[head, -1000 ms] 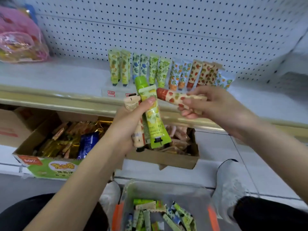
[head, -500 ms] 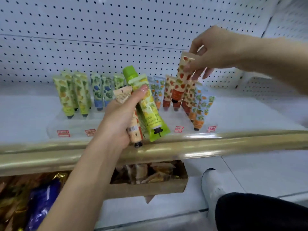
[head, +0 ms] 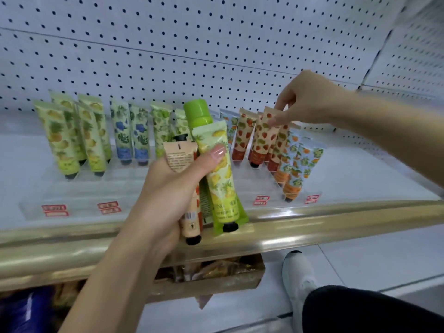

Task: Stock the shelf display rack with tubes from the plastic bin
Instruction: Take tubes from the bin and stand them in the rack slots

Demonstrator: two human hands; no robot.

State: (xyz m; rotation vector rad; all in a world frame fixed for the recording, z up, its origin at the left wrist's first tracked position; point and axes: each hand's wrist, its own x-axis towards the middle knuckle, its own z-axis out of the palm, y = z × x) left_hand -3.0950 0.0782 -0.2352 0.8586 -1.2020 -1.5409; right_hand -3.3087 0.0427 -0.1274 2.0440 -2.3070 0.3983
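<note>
- Below the shelf's gold edge [head: 336,224], a cardboard box [head: 211,284] is holding crinkled wrapped goods, and a white shoe [head: 298,277] is resting just beside it on the floor.
- In front of that edge, the left hand [head: 168,188] is gripping a bundle of tubes, with the thumb pressing across them. The bundle includes a pineapple-print tube [head: 218,174] with its black cap down, a peach tube [head: 191,224] beside it, and a green-capped tube [head: 198,114] pointing up behind.
- On the shelf, a clear display rack [head: 79,195] is carrying rows of tubes standing caps down, with yellow-fruit tubes [head: 60,138] at left, blue-flower tubes [head: 131,135] next, and orange-print tubes [head: 295,169] at right.
- The right hand [head: 305,99] is pinching the crimped top of a strawberry-print tube [head: 264,138], which is standing among the rack's strawberry row.
- A white pegboard [head: 192,44] is backing the shelf.
</note>
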